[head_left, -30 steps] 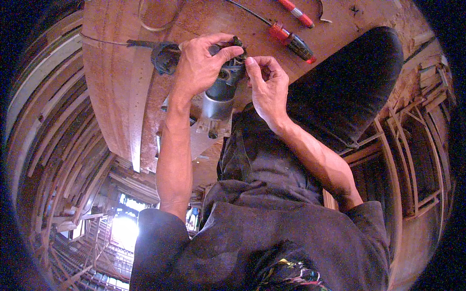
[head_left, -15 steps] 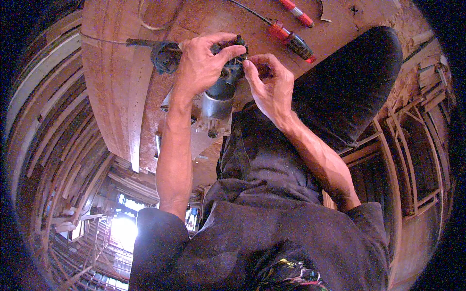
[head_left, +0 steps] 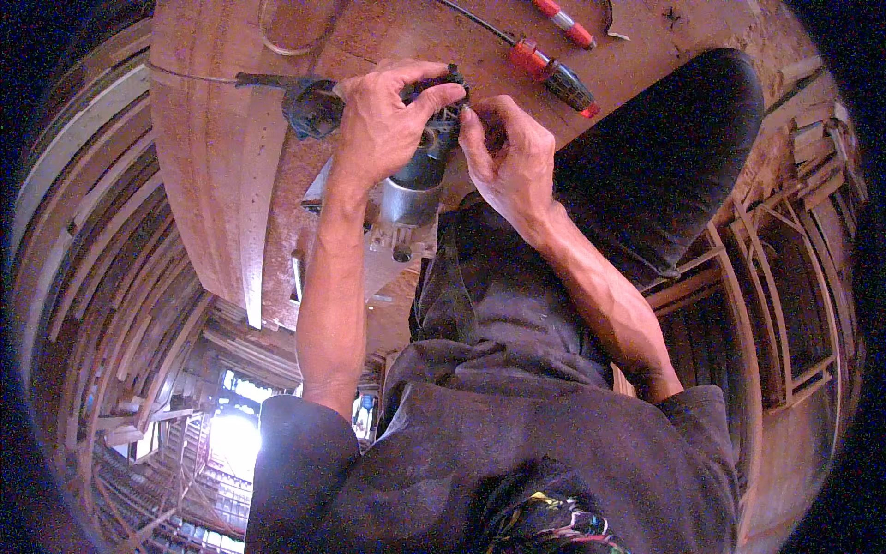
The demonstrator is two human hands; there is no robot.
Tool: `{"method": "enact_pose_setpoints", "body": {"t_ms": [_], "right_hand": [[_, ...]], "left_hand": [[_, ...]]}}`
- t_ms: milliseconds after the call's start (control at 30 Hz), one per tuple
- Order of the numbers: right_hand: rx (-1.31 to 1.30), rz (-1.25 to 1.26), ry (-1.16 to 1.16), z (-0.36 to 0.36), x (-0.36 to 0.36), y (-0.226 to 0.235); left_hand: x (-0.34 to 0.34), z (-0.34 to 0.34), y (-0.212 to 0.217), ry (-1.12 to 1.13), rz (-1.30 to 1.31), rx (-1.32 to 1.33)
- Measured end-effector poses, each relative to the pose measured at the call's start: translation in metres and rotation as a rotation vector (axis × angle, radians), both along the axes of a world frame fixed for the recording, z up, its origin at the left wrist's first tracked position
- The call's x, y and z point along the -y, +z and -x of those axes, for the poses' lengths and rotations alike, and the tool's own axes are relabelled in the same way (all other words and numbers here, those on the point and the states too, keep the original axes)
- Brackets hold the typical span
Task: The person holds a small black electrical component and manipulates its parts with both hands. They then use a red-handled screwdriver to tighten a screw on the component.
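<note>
1. Broad, brown wooden board [head_left: 208,175], dusty.
2. Dark power tool [head_left: 413,197] with a silver collar, in front of the person's lap, beneath the left hand.
3. Left hand [head_left: 380,120] curled around its upper end, gripping; a loosened hold might let it turn.
4. Right hand [head_left: 519,152], fingertips drawn in against that end; I cannot tell whether they grip anything. A tiny part could slip from there.
5. Red-and-black screwdriver [head_left: 554,79], lying apart.

A dusty brown wooden surface [head_left: 388,37] spreads beneath and beyond the fingers [head_left: 415,72]; well to their left, long timber boards [head_left: 92,249] lie stacked in rows; below and left of them, a bright opening [head_left: 235,443] glares white; well to their right stand slender wooden frames [head_left: 753,369]
</note>
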State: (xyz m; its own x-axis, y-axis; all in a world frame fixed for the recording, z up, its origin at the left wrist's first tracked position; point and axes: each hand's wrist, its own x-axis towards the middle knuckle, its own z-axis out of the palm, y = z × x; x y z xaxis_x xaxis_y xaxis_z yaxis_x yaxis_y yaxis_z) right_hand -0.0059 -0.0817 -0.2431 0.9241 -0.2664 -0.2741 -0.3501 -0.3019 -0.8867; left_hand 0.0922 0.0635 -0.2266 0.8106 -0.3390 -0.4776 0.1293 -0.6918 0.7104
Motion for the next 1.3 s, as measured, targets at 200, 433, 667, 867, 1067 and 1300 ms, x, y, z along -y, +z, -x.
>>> {"method": "enact_pose_setpoints", "body": {"t_ms": [200,433,667,867,1067,1300], "right_hand": [[0.183,0.184,0.106,-0.004,0.004,-0.006],[0.21,0.251,0.164,-0.007,0.004,-0.005],[0.151,0.216,0.09,0.0,0.003,-0.01],[0.219,0.208,0.112,0.003,0.006,-0.01],[0.228,0.173,0.115,0.004,0.005,-0.012],[0.239,0.251,0.206,-0.005,0.009,-0.007]], "left_hand": [[-0.002,0.001,-0.003,-0.006,0.017,0.029],[0.0,0.001,0.0,-0.038,-0.014,0.057],[0.001,0.002,0.0,-0.024,-0.016,0.07],[0.0,0.002,-0.001,-0.038,-0.032,0.094],[-0.001,0.004,-0.004,-0.016,-0.016,0.094],[-0.001,0.003,-0.002,-0.01,-0.036,0.043]]}}
